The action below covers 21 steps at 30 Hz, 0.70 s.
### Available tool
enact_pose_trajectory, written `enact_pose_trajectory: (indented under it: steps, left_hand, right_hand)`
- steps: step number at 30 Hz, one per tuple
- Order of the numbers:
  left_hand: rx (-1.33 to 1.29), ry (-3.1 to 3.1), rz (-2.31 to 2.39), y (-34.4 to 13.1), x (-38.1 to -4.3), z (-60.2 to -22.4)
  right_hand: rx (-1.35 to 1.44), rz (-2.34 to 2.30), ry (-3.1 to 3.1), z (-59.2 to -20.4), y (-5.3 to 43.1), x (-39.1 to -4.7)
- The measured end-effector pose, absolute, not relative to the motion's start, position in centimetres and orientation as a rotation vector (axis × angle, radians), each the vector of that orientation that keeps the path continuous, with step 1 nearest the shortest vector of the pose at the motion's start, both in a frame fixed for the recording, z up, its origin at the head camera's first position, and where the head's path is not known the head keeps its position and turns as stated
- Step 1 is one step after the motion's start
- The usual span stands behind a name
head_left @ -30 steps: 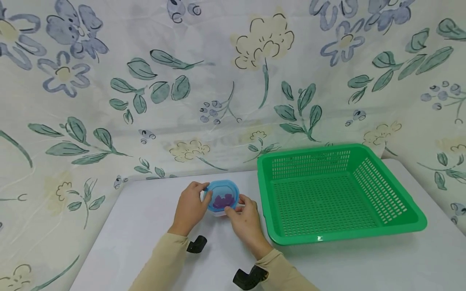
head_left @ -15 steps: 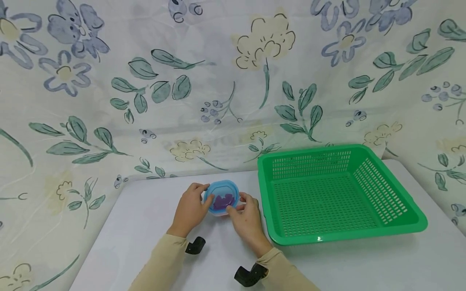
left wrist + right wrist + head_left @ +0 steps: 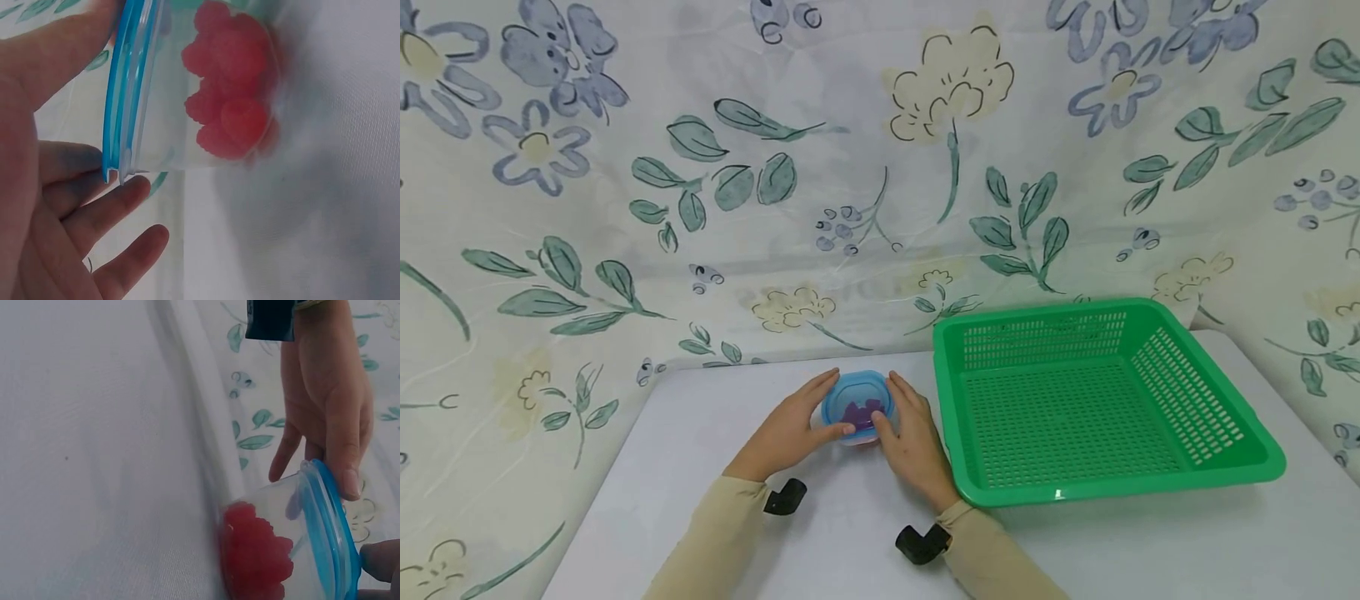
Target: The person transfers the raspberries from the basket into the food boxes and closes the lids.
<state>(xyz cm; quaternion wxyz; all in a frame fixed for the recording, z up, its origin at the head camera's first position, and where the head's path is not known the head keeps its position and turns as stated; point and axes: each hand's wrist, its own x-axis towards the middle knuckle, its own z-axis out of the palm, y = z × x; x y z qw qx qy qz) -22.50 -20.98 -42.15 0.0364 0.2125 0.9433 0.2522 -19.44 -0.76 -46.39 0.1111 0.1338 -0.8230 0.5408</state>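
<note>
A clear plastic food container with a blue lid stands on the white table between both hands in the head view. Red raspberries lie in its bottom; through the lid they look purple from above. My left hand touches the lid's left side with extended fingers, its thumb at the near edge. On the other side, my right hand lays straight fingers along the rim, thumb on the lid's near right part. The right wrist view shows the lid seated on the container, with right fingertips at its edge.
A green perforated plastic basket stands to the right, close beside the right hand. Behind the table hangs a floral cloth. Black wrist cameras stick out below both wrists.
Both hands have shifted their fingers: the left thumb has moved down to the near edge, and the right fingers have straightened and slid up along the rim. The container stays in place.
</note>
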Motion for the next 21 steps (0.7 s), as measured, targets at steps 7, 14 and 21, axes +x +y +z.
enact_pose_trajectory:
  steps: [7,14,21]
  left_hand:
    - [0.717,2.845,0.751,-21.3,-22.64,-42.32]
    - [0.717,2.815,0.723,-21.33,-22.65,-42.07]
    - [0.723,2.806,0.705,-21.2,-22.58,-41.96]
  right_hand:
    - [0.472,1.487,-2.469,-46.89,-0.65,-19.66]
    - [0.492,1.364,-2.478,-47.11,-0.76,-19.62]
    - [0.461,1.276,-2.515,-47.0,-0.72,-19.49]
